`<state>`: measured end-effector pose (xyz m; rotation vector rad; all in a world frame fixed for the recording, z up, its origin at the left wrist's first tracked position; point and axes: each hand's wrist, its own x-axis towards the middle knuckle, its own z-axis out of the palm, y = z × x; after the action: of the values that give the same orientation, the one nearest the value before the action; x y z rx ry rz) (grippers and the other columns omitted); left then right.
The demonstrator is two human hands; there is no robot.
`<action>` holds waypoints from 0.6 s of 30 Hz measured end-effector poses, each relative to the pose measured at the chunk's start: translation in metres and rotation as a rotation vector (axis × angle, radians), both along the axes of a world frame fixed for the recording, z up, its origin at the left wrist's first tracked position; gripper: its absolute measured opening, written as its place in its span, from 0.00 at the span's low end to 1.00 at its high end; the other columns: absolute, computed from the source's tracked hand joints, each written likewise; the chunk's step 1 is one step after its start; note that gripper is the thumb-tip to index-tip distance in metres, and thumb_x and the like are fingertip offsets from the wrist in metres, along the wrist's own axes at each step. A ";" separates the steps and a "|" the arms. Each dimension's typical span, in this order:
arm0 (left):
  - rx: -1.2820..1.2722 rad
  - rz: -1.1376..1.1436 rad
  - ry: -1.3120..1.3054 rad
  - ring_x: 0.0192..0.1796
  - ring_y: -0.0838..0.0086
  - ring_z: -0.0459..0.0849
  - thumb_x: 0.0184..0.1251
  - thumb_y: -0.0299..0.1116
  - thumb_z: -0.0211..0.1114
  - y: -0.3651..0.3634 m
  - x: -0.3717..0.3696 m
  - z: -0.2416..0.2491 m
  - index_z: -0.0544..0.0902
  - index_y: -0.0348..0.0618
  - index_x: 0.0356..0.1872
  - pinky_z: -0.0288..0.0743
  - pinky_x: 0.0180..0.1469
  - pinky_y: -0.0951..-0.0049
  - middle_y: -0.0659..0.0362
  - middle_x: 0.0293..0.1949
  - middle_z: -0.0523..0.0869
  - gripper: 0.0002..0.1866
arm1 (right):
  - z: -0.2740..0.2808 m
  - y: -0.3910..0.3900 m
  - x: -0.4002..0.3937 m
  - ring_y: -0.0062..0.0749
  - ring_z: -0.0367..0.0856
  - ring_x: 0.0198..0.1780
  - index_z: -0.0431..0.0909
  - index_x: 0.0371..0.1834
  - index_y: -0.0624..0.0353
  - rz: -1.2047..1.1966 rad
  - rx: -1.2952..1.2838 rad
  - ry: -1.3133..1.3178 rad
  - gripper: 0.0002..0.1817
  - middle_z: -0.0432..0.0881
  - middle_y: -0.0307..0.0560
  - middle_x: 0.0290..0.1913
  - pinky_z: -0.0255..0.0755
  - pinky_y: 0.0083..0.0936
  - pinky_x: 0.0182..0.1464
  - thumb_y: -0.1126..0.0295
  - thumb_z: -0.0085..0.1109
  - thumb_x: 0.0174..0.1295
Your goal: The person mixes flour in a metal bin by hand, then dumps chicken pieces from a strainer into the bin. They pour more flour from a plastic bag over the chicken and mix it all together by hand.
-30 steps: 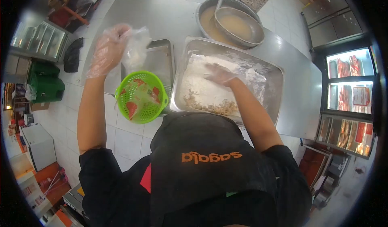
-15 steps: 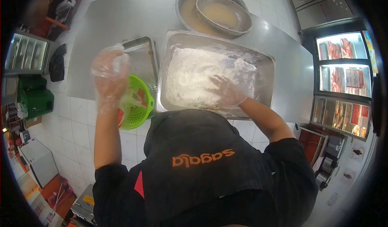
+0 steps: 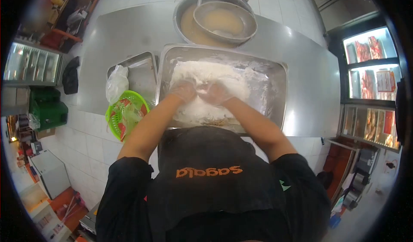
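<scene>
Both hands wear clear plastic gloves and are down in a bed of white flour-like powder. The powder spreads over the floor of a deep steel pan. My left hand is at the left part of the powder, its fingers blurred and partly sunk in it. Close beside it, my right hand reaches in from the right, fingers also smeared by motion. Whether either hand grips anything beneath the powder cannot be made out. A few brownish clumps lie along the pan's near side.
Left of the pan are a shallow steel tray, a whitish plastic bag and a green basket with red-and-clear wrapping. Behind the pan, a bowl of cloudy liquid holds a strainer. All stand around a steel table.
My left hand has come down from above the basket into the powder and no longer has the plastic bag, which lies by the tray. My right hand has moved left through the powder.
</scene>
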<state>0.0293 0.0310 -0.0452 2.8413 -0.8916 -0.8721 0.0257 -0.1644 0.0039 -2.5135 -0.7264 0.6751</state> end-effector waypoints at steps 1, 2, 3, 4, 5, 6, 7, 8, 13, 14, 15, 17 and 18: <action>-0.002 -0.092 0.116 0.51 0.51 0.86 0.69 0.43 0.54 0.002 -0.006 0.003 0.87 0.35 0.42 0.75 0.59 0.50 0.37 0.49 0.85 0.21 | -0.001 -0.015 0.003 0.49 0.81 0.58 0.81 0.62 0.43 0.098 -0.007 0.022 0.23 0.83 0.57 0.55 0.71 0.41 0.65 0.48 0.49 0.70; -0.072 -0.010 0.124 0.50 0.49 0.86 0.70 0.43 0.53 0.007 -0.015 0.005 0.86 0.34 0.42 0.75 0.58 0.49 0.37 0.49 0.85 0.22 | -0.005 -0.033 0.009 0.49 0.83 0.55 0.83 0.60 0.43 0.206 -0.018 0.040 0.22 0.85 0.57 0.52 0.73 0.42 0.63 0.48 0.49 0.70; -0.146 0.079 0.128 0.50 0.48 0.86 0.71 0.44 0.52 0.012 -0.024 0.018 0.86 0.33 0.41 0.75 0.58 0.48 0.37 0.49 0.85 0.22 | -0.025 -0.055 0.017 0.49 0.83 0.53 0.83 0.59 0.43 0.209 0.064 0.051 0.22 0.86 0.58 0.49 0.73 0.42 0.61 0.48 0.52 0.68; -0.127 0.107 0.190 0.52 0.47 0.85 0.72 0.44 0.51 0.011 -0.027 0.031 0.84 0.31 0.45 0.74 0.59 0.49 0.35 0.50 0.84 0.23 | -0.022 -0.070 0.028 0.47 0.83 0.54 0.82 0.60 0.44 0.206 -0.002 0.048 0.23 0.85 0.57 0.51 0.73 0.42 0.61 0.48 0.54 0.67; -0.107 0.135 0.251 0.53 0.46 0.84 0.72 0.45 0.51 0.009 -0.030 0.045 0.82 0.30 0.48 0.73 0.61 0.50 0.34 0.52 0.83 0.24 | -0.016 -0.083 0.035 0.46 0.83 0.55 0.81 0.61 0.44 0.204 -0.067 0.043 0.24 0.85 0.57 0.53 0.73 0.41 0.61 0.47 0.55 0.66; 0.004 0.098 0.369 0.57 0.46 0.82 0.71 0.46 0.51 0.004 -0.026 0.059 0.78 0.29 0.55 0.71 0.64 0.53 0.32 0.54 0.81 0.27 | -0.026 -0.103 0.032 0.43 0.83 0.55 0.82 0.60 0.47 0.013 0.003 0.125 0.24 0.85 0.55 0.53 0.73 0.38 0.60 0.48 0.56 0.66; 0.021 0.197 0.400 0.60 0.45 0.80 0.71 0.48 0.52 0.001 -0.027 0.055 0.76 0.28 0.59 0.70 0.66 0.55 0.31 0.56 0.80 0.30 | -0.045 -0.124 0.027 0.41 0.83 0.55 0.83 0.59 0.50 -0.178 0.073 0.201 0.24 0.86 0.53 0.54 0.74 0.35 0.60 0.49 0.57 0.65; 0.037 0.297 0.426 0.63 0.45 0.79 0.70 0.50 0.52 -0.002 -0.028 0.050 0.74 0.27 0.63 0.68 0.68 0.57 0.30 0.58 0.78 0.33 | -0.057 -0.132 0.025 0.38 0.83 0.55 0.84 0.58 0.53 -0.369 0.144 0.274 0.25 0.86 0.52 0.54 0.74 0.32 0.59 0.50 0.58 0.65; -0.320 0.864 0.357 0.67 0.47 0.75 0.67 0.60 0.59 -0.018 -0.058 -0.011 0.76 0.31 0.64 0.69 0.67 0.58 0.34 0.63 0.76 0.40 | -0.073 -0.107 0.003 0.43 0.72 0.66 0.75 0.68 0.53 -0.413 0.097 0.831 0.35 0.79 0.51 0.63 0.65 0.35 0.67 0.44 0.60 0.64; -0.373 0.904 0.433 0.67 0.48 0.75 0.66 0.61 0.60 -0.021 -0.057 -0.009 0.76 0.32 0.64 0.69 0.67 0.58 0.35 0.63 0.76 0.40 | -0.073 -0.095 0.000 0.46 0.68 0.70 0.73 0.70 0.55 -0.414 0.115 0.893 0.37 0.75 0.53 0.68 0.62 0.39 0.70 0.42 0.60 0.63; -0.408 0.950 0.596 0.67 0.49 0.75 0.65 0.60 0.61 -0.023 -0.049 0.008 0.76 0.33 0.64 0.69 0.66 0.59 0.36 0.63 0.77 0.40 | -0.071 -0.081 -0.002 0.46 0.70 0.68 0.74 0.69 0.57 -0.456 0.094 0.905 0.37 0.77 0.54 0.66 0.63 0.39 0.69 0.42 0.61 0.62; -0.494 0.964 0.749 0.67 0.52 0.75 0.64 0.59 0.63 -0.018 -0.048 0.002 0.75 0.32 0.65 0.69 0.67 0.61 0.38 0.64 0.77 0.40 | -0.059 -0.056 0.000 0.46 0.74 0.64 0.75 0.66 0.61 -0.530 0.050 0.922 0.38 0.79 0.56 0.63 0.67 0.40 0.66 0.43 0.63 0.61; -0.546 0.937 0.733 0.67 0.53 0.76 0.63 0.59 0.64 -0.008 -0.051 -0.024 0.74 0.30 0.66 0.68 0.68 0.62 0.38 0.64 0.77 0.41 | -0.052 -0.050 0.006 0.45 0.75 0.62 0.75 0.65 0.62 -0.470 0.024 0.853 0.38 0.80 0.57 0.60 0.68 0.40 0.64 0.43 0.64 0.61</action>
<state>-0.0213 0.0230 -0.0697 1.8409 0.2607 -1.1129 0.0317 -0.2140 -0.0484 -1.9513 0.1535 1.3759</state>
